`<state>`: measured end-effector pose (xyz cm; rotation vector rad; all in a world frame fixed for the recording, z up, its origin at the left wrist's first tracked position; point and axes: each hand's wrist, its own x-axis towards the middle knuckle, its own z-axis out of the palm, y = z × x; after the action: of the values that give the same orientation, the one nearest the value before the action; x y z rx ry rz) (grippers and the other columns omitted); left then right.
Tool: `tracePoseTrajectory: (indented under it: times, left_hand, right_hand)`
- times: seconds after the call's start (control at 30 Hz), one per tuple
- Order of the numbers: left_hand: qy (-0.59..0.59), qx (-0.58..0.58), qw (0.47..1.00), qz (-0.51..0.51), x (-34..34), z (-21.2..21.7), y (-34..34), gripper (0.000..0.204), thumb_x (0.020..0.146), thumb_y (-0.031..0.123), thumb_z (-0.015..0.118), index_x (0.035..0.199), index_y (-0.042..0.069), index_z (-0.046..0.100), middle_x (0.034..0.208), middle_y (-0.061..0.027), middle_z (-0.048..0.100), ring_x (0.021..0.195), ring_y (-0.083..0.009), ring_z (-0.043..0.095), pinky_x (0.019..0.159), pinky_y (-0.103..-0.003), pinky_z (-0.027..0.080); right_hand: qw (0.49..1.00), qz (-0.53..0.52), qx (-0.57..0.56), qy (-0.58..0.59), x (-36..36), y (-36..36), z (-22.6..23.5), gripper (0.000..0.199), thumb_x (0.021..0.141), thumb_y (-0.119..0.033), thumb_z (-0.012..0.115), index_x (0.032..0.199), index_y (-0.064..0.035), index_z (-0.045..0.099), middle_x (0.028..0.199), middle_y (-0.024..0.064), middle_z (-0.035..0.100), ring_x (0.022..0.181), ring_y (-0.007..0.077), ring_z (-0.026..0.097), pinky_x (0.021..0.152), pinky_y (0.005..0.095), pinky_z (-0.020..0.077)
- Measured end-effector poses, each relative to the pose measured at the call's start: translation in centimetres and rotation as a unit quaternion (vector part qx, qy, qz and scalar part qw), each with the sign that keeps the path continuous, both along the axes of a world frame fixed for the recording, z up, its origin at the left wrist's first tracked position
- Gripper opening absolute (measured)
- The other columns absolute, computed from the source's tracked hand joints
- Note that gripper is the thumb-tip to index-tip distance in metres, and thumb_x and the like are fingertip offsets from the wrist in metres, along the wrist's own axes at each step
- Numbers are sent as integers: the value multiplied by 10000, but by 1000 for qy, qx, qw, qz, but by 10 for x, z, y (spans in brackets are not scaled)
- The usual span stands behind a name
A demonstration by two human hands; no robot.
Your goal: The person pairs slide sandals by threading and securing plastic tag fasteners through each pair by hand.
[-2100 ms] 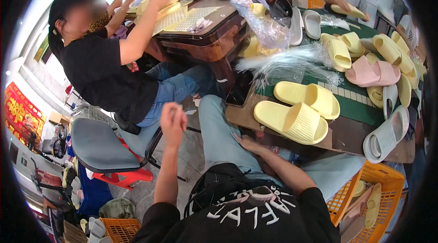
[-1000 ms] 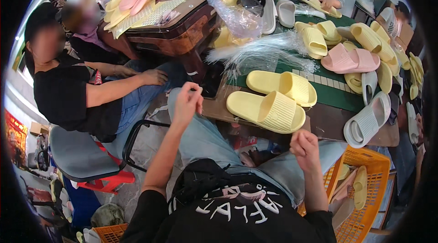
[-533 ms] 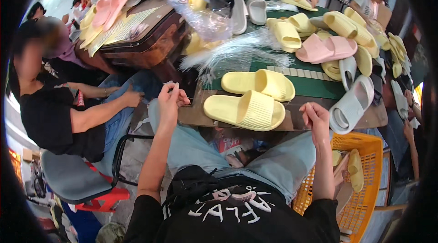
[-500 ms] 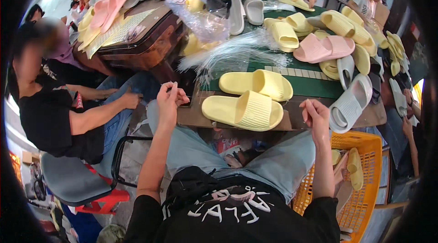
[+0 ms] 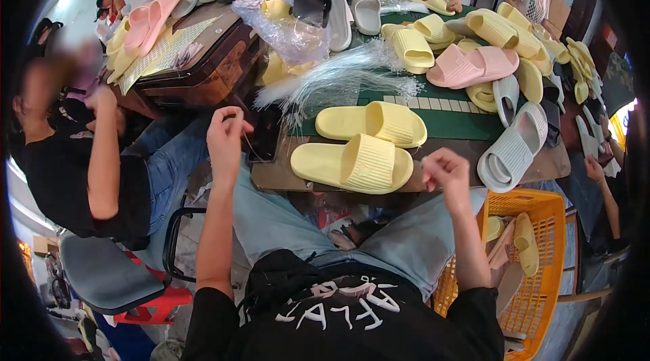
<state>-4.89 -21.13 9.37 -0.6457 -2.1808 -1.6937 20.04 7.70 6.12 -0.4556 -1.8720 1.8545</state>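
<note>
Nearest us, our left hand (image 5: 227, 136) is raised off the near-left corner of the tabletop (image 5: 535, 168), its fingers pinched narrow on a thin clear strand (image 5: 249, 147), while our right hand (image 5: 445, 173) hangs loosely curled off the near edge, holding nothing we can make out. Just beyond lie two yellow slides (image 5: 353, 163) along the near edge, a dark phone (image 5: 265, 134) at the near-left corner, and farther in a bundle of clear strands (image 5: 342, 80) before a pink pair (image 5: 472, 66).
</note>
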Motion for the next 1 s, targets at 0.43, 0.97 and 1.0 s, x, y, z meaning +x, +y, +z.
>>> tracePoseTrajectory:
  times: [0.43, 0.97, 1.0]
  left_hand:
    - [-125, -225, 907, -335, 124, -23, 51, 141, 806, 94, 566, 880, 14, 655, 569, -95, 575, 507, -163, 558, 519, -269, 442]
    - [-21, -219, 939, -263, 79, -83, 82, 151, 841, 131, 539, 844, -14, 582, 760, -154, 591, 684, -272, 573, 598, -354, 450]
    - [-37, -226, 933, -277, 84, -77, 90, 161, 827, 160, 539, 829, 7, 589, 796, -191, 582, 778, -374, 563, 659, -412, 444]
  right_hand:
    - [995, 70, 64, 23, -13, -79, -31, 83, 847, -66, 586, 794, -3, 571, 609, 15, 578, 454, 28, 443, 404, 170, 343]
    - [927, -84, 359, -72, -63, 18, -42, 446, 643, 11, 696, 1021, -29, 463, 1036, 164, 539, 990, 326, 517, 832, 370, 428]
    - [940, -71, 328, -55, -67, 18, -49, 444, 655, 12, 697, 1022, -32, 450, 1033, 171, 534, 993, 330, 523, 835, 368, 428]
